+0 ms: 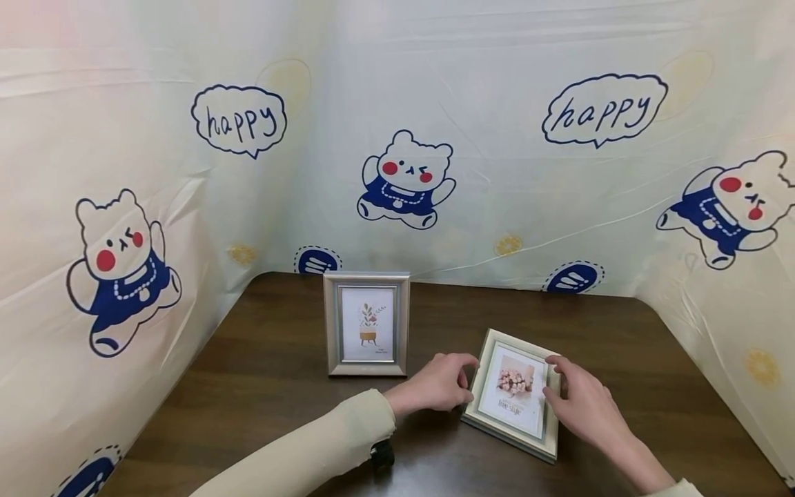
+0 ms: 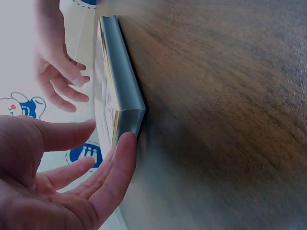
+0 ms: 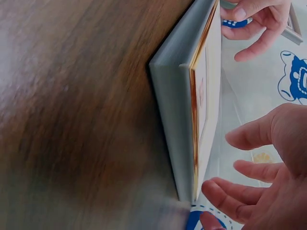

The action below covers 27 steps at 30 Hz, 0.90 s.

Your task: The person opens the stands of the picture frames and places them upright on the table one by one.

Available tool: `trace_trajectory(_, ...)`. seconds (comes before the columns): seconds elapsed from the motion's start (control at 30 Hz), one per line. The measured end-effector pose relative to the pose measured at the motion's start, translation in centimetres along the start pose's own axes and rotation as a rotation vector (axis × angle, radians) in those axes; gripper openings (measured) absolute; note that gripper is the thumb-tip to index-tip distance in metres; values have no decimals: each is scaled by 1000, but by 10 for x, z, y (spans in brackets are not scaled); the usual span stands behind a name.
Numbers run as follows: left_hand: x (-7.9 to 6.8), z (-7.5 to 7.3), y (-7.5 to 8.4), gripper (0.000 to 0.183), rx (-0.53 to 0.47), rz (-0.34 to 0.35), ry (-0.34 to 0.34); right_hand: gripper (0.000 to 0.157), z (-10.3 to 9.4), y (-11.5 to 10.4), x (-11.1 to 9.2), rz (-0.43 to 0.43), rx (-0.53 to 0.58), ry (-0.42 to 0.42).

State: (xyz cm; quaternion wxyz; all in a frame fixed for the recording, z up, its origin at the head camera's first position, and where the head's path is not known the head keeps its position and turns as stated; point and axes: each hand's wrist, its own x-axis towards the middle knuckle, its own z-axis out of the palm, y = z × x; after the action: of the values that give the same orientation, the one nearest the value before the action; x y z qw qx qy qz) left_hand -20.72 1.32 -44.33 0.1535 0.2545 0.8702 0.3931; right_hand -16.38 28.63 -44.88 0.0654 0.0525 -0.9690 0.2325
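A cream picture frame (image 1: 481, 407) with a print of pink flowers lies flat and turned at an angle on the brown table. At its left edge is my left hand (image 1: 435, 384), fingers loosely bent. In the left wrist view, a fingertip of that hand sits right at the corner of the frame's grey-blue side (image 2: 125, 72). My right hand (image 1: 586, 404) is at the opposite edge, its thumb and index finger spread over the border. The right wrist view has its relaxed fingers (image 3: 235, 196) beside the frame's edge, with nothing gripped between them.
A second picture frame (image 1: 333, 331), with a potted-plant print, stands upright at the back, left of the hands. Behind and beside the table (image 1: 261, 386) hangs a pale curtain (image 1: 497, 207) printed with bears and "happy" bubbles.
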Motion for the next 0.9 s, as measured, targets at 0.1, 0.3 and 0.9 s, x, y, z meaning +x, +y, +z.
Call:
trace_trajectory(0.1, 0, 2, 0, 53, -7, -11, -6, 49, 1, 6, -2, 15, -14, -15)
trace_trajectory(0.3, 0, 5, 4, 56, -6, -50, -35, 54, 2, 14, -3, 51, 4, -54)
trace_trajectory(0.9, 5, 13, 2, 57, 39, -36, -53, 55, 6, 32, -1, 14, 74, -64)
